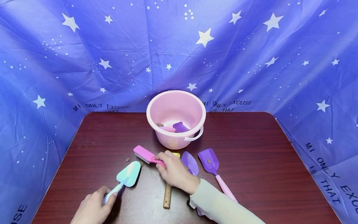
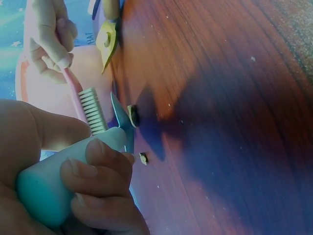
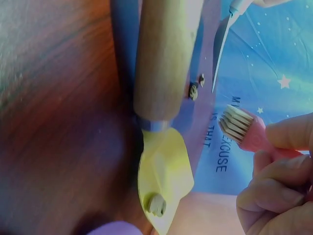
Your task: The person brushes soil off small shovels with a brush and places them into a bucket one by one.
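My left hand (image 1: 93, 203) grips the handle of a light blue toy trowel (image 1: 130, 174), its blade tilted just over the table. In my right hand (image 1: 179, 172) is a pink brush (image 1: 144, 153) with white bristles, pinched by its handle. The brush head hovers beyond the trowel blade, bristles downward. Small brown pieces (image 2: 133, 115) lie on the table by the blade's edge. Below my right hand lies a yellow trowel (image 3: 166, 166) with a wooden handle (image 1: 167, 197); a similar brown piece (image 3: 156, 204) rests on its blade, which my hand mostly hides in the head view.
A pink bucket (image 1: 173, 143) with a white handle stands at the back, with a purple piece (image 1: 181, 127) and other items inside. To the right lie a purple scoop (image 1: 190, 161) and a purple shovel (image 1: 207, 157) with a pink handle. A starry blue curtain (image 1: 173, 46) surrounds the table.
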A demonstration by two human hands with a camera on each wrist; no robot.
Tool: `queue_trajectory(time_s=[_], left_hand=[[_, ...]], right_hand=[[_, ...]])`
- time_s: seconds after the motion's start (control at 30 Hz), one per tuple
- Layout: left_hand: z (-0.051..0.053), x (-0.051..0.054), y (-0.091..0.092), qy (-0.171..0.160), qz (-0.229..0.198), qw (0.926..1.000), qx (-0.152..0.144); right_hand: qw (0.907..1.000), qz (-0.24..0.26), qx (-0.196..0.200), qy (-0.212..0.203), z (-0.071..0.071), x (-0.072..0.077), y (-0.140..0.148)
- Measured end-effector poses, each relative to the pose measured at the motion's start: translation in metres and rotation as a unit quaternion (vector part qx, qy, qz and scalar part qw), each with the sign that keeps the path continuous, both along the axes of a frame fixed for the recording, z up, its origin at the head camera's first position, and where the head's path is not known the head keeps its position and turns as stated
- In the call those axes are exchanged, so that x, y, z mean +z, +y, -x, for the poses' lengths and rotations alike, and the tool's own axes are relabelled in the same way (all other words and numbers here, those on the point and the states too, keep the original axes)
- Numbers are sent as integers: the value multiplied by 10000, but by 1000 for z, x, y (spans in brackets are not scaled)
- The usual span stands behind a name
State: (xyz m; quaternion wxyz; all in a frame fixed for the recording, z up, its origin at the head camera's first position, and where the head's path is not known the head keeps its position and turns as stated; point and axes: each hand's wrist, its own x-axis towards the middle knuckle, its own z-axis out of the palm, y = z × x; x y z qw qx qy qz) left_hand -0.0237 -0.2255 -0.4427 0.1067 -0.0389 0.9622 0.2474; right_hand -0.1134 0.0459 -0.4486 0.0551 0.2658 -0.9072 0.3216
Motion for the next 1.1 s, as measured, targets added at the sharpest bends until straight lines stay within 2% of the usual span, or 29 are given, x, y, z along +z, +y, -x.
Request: queue_trajectory(time_s=[0.27,0.57,1.1], left_hand=[[2,3,1,46,-10,10000,-24],[2,9,3,387,-30,9992,-1],[4,17,3,424,-77,9990,67]], right_hand=[[9996,150,-192,-131,1,-1,7],[9988,182,-283,-356,-4,-1,11],[9962,147,-284,-816,-12,-4,10]])
